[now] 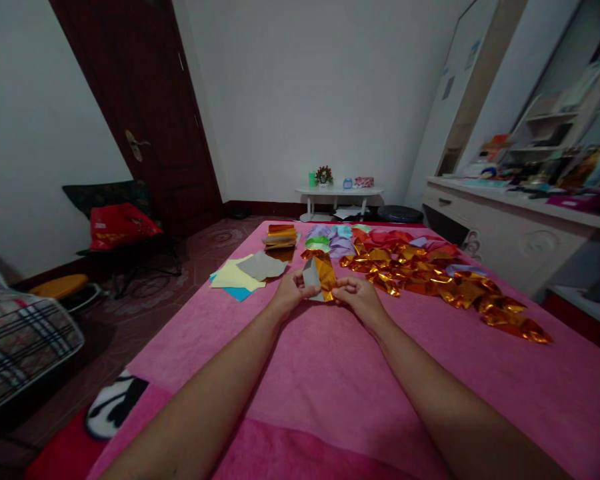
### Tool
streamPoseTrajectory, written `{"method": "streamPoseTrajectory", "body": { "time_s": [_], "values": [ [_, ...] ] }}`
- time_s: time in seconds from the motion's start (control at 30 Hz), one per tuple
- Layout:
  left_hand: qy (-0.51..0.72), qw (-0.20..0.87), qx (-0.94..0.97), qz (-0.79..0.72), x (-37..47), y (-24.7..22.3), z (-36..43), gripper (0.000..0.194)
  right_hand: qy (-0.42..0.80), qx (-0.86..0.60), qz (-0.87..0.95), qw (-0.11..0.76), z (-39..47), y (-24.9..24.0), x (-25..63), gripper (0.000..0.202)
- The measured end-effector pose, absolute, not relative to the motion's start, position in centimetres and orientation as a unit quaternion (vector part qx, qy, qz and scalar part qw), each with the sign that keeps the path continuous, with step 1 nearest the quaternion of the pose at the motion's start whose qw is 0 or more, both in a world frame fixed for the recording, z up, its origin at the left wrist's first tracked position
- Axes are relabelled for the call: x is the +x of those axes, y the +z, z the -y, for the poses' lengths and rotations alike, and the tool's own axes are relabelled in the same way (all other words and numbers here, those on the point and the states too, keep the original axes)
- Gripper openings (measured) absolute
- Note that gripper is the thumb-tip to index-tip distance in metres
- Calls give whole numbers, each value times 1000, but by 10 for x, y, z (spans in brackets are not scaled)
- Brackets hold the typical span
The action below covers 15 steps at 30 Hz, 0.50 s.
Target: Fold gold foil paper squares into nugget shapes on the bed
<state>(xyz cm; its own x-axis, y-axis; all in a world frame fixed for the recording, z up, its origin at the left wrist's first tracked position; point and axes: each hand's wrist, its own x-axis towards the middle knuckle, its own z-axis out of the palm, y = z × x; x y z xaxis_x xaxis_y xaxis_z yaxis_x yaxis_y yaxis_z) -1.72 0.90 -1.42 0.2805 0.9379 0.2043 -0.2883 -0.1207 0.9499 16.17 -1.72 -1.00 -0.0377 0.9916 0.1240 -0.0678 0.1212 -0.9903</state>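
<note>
Between my two hands is a sheet of gold foil paper, partly folded, its grey back showing on the left and its shiny face on the right. My left hand pinches the grey side with the thumb on top. At the right edge, my right hand grips the foil between thumb and fingers. Just beyond and to the right lie many folded gold foil pieces in a heap. Left of my hands are a loose grey sheet and yellow paper over blue paper.
A stack of gold foil sheets sits at the far left of the pink cloth. Purple folded papers lie beside the gold heap. A cluttered white dresser stands right, a small white table at the wall, a chair with a red bag left.
</note>
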Motion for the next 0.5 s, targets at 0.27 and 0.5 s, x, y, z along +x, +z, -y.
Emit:
{"method": "streamPoseTrajectory", "body": {
  "time_s": [0.27,0.5],
  "values": [
    [513,596,536,-308,-17,-11,-7,50,489,-442,525,539,18,-9,161,25],
    [510,587,541,-319,-17,-9,-5,46,492,-432,532,537,17,-10,162,24]
  ]
}}
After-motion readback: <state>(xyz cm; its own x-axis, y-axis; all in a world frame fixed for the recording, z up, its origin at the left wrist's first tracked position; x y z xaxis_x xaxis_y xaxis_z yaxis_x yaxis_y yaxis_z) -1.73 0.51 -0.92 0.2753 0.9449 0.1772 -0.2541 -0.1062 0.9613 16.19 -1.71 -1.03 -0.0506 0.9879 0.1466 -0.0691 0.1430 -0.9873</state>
